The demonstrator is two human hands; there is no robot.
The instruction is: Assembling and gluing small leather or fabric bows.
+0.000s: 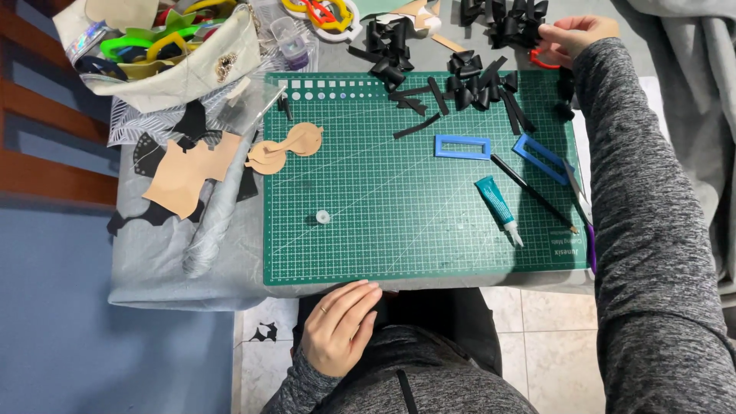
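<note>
My left hand rests flat on a black piece in my lap, just below the front edge of the green cutting mat; it holds nothing. My right hand reaches to the far right corner of the table, fingers closed on a cluster of black ribbon bows. A red ring-shaped handle lies just under that hand. More black bows and loose black strips lie on the mat's far edge.
On the mat lie two blue rectangular frames, a teal glue tube, a black pencil and a small white cap. Tan cut shapes and a cloth bag of coloured templates sit to the left. Tiled floor shows below.
</note>
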